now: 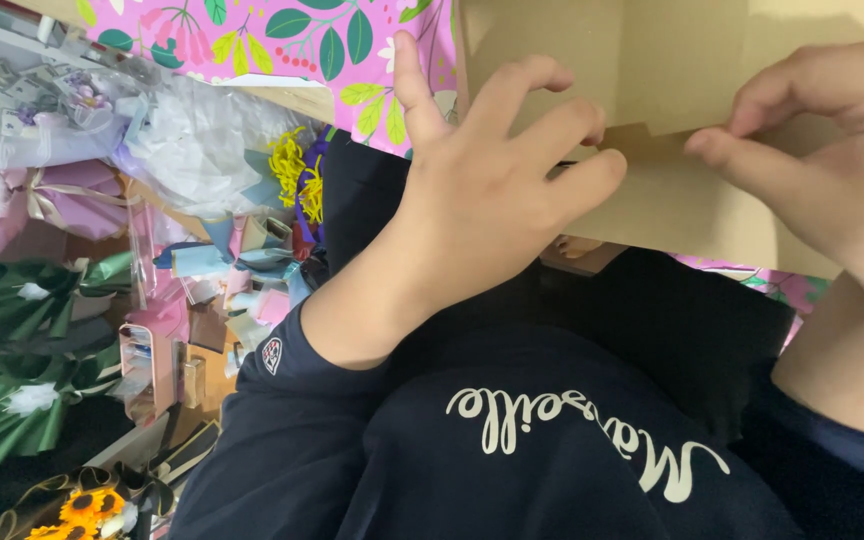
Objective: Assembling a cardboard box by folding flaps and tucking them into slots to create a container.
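- The left hand [497, 180] is raised in front of the person's chest, back of the hand toward the camera, wrist bent slightly upward.
- Its fingers [542, 120] are curled and spread, the thumb pointing up, fingertips pressed on the brown card flap [692, 200].
- The left forearm comes up from the lower left in a dark navy sleeve pushed back from the wrist.
- The right hand [832, 160] sits on the right side of the flap, fingers bent, thumb stretched leftward along its edge.
- The right forearm drops to the lower right, bare to the sleeve.
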